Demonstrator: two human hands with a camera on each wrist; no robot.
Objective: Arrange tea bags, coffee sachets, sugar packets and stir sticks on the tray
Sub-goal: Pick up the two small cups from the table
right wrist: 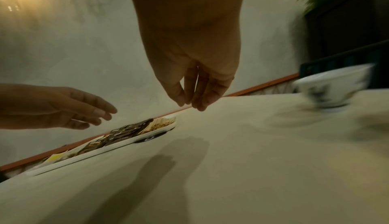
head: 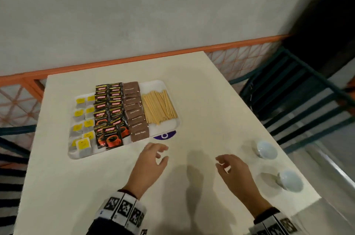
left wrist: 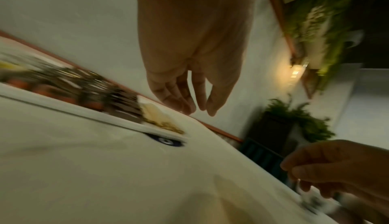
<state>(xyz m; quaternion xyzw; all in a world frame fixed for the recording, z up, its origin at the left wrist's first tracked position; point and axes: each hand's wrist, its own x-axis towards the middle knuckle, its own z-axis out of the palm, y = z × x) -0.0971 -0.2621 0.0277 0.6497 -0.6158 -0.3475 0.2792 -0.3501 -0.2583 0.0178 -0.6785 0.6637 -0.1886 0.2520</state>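
Your hands hover empty, fingers loosely curled, beside the filled tray.

Your left hand [head: 149,165] and right hand [head: 235,172] hang near the flat white tray [head: 173,122], which holds papery tea bags [head: 82,129], glossy coffee sachets [head: 109,113], brown sugar packets [head: 136,111] and thin wooden stir sticks [head: 159,106].

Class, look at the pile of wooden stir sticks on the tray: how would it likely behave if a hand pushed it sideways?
The stir sticks lie loose and unbundled, so they would probably scatter. They look thin, likely light and stiff. The tray rim appears low, so some might slide over.
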